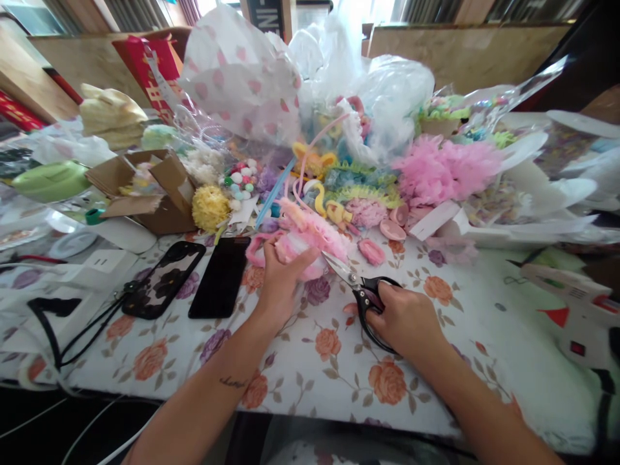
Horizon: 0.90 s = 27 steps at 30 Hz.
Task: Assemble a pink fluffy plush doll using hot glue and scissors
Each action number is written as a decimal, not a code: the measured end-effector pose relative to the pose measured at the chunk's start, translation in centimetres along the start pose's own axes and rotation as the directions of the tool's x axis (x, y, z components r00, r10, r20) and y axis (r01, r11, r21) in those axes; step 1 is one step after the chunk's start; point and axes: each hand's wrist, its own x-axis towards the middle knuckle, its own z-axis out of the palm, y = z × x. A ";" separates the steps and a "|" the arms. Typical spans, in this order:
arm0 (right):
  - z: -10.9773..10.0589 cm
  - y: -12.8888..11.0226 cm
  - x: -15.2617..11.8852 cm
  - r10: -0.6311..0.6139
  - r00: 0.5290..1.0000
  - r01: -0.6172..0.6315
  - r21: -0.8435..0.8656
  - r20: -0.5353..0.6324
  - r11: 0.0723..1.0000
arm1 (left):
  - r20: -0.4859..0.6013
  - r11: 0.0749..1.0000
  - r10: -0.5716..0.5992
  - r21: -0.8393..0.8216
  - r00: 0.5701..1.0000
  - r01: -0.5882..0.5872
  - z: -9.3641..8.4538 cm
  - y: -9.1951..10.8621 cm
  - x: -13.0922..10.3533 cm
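My left hand [285, 274] is closed on a fluffy pink and white piece of trim [293, 245], pressed low over the flowered tablecloth. In my right hand [404, 316] is a pair of black-handled scissors [356, 279], fingers through the loops. The blades point up and left, their tips beside the pink trim near my left thumb. Whether the blades touch the trim I cannot tell. More pink fluff [314, 226] lies just behind my left hand. A small pink loop of fabric [371, 252] rests to the right of the scissor tips.
Two phones, one patterned [165, 279] and one black [219, 278], lie to the left. Behind are an open cardboard box [167, 194], a yellow pompom [212, 208], a pink ruffled heap [445, 169] and plastic bags [242, 77]. A glue gun [571, 297] stands at right.
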 end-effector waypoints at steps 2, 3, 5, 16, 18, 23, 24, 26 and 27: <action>-0.1 0.0 0.0 0.010 1.000 -0.010 -0.007 -0.025 1.000 | 0.019 0.999 -0.010 -0.033 1.000 0.011 0.0 0.0 0.0; -0.1 0.0 0.0 0.015 0.999 -0.015 -0.011 -0.031 1.000 | 0.035 0.999 -0.013 -0.050 0.999 0.015 0.0 0.0 0.1; -0.2 0.0 0.1 0.025 0.999 -0.026 -0.020 -0.027 0.999 | 0.058 0.997 -0.022 -0.073 0.998 0.027 0.0 -0.1 0.1; 0.5 -0.4 -0.4 -0.053 0.994 0.048 -0.048 -0.096 0.998 | 0.155 0.982 -0.096 -0.149 0.983 0.120 -0.2 -0.2 0.0; 0.5 -0.5 -0.6 -0.088 0.985 0.079 -0.069 -0.148 0.995 | 0.135 0.981 -0.103 -0.151 0.986 0.123 0.0 0.0 -0.2; 0.5 -0.6 -0.7 -0.175 0.949 0.146 -0.126 -0.262 0.981 | 0.123 0.983 -0.122 -0.120 0.985 0.136 0.1 0.1 -0.4; 0.5 -0.7 -0.7 -0.191 0.941 0.159 -0.134 -0.279 0.978 | 0.107 0.984 -0.122 -0.115 0.987 0.134 0.0 0.0 -0.4; 0.6 -0.7 -0.7 -0.215 0.928 0.180 -0.140 -0.303 0.974 | 0.059 0.987 -0.115 -0.111 0.992 0.121 -0.2 -0.2 -0.3; 0.6 -0.7 -0.7 -0.222 0.926 0.189 -0.136 -0.304 0.973 | 0.038 0.988 -0.108 -0.111 0.993 0.112 -0.3 -0.3 -0.2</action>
